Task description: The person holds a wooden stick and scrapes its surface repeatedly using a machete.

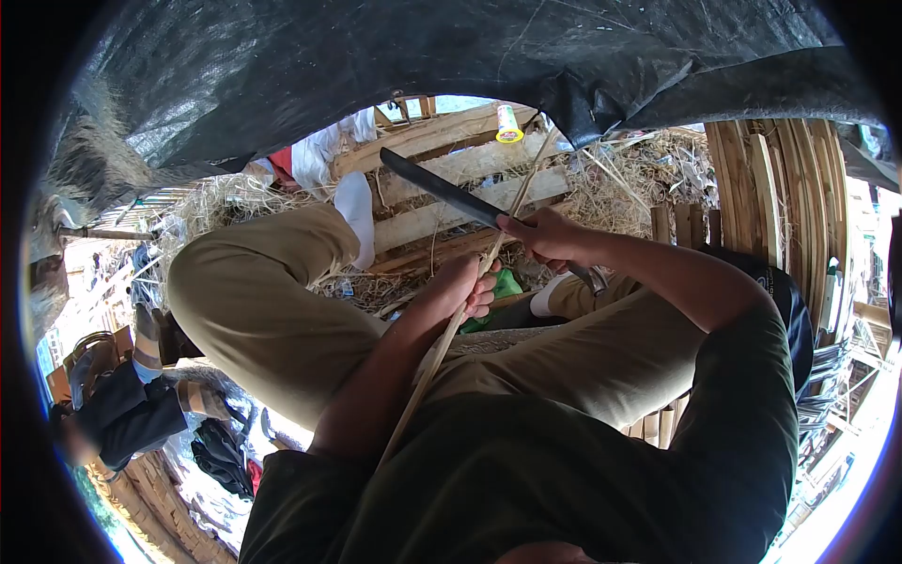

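A long, thin bamboo strip point(432, 362) runs slantwise from near my chest up past both hands. My left hand point(463, 284) is closed around its middle. My right hand point(545, 239) holds a machete point(442, 191) with a long dark blade, which points to the upper left. The blade crosses the strip just above my left hand, close to the fingers of my right hand. Part of the machete's handle is hidden by my right hand. Both hands are above my bent legs.
Wooden planks point(460, 169) and straw shavings point(611, 183) lie beyond my legs, with a yellow cup point(508, 124). Black sheeting point(376, 56) hangs overhead. Bamboo slats point(789, 188) stand at right. Another person point(132, 409) is at far left, near a black bag point(221, 456).
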{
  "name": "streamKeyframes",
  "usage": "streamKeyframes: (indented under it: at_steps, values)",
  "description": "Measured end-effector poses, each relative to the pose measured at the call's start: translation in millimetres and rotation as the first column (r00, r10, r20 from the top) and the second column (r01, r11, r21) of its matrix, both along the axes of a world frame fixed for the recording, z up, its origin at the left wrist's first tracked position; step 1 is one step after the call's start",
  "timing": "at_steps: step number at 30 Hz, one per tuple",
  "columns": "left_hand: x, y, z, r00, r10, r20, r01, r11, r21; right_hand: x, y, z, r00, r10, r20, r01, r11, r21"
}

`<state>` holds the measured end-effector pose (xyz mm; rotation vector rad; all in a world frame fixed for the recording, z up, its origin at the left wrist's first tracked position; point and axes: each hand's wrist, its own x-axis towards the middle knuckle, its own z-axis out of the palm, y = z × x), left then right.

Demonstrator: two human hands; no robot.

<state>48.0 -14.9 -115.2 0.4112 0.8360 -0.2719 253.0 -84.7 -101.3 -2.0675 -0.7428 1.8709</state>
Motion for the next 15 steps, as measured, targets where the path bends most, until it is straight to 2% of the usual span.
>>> streamKeyframes:
  at_steps: [2, 4, 8, 12, 14, 15]
  values:
    - [0, 0, 2, 1.0, -0.008, -0.003, 0.008, 1.0, -0.004, 2, -2, -7, 0.996, -0.047, -0.074, 0.043, 0.998, -0.054]
    - [-1, 0, 6, 1.0, -0.004, -0.002, 0.004, 1.0, -0.006, 7, -3, -5, 0.96, -0.116, -0.254, 0.08, 0.986, -0.147]
    - [-2, 4, 6, 0.999, -0.011, 0.031, 0.011, 1.0, -0.017, 2, -7, -5, 0.809, -0.263, -0.525, 0.13, 0.952, -0.276]
    - [-3, 5, 0, 0.999, 0.013, 0.043, -0.014, 1.0, 0.015, 5, 0, -9, 0.969, -0.084, -0.233, 0.067, 0.995, -0.078]
    - [-2, 4, -1, 0.999, 0.017, 0.036, -0.019, 0.999, 0.042, 1, 3, -7, 1.0, -0.013, -0.011, 0.013, 0.998, 0.056]
    - [-1, 4, 0, 0.999, 0.016, 0.03, -0.018, 0.999, 0.051, -3, 2, -3, 1.0, 0.001, 0.019, -0.003, 0.994, 0.109]
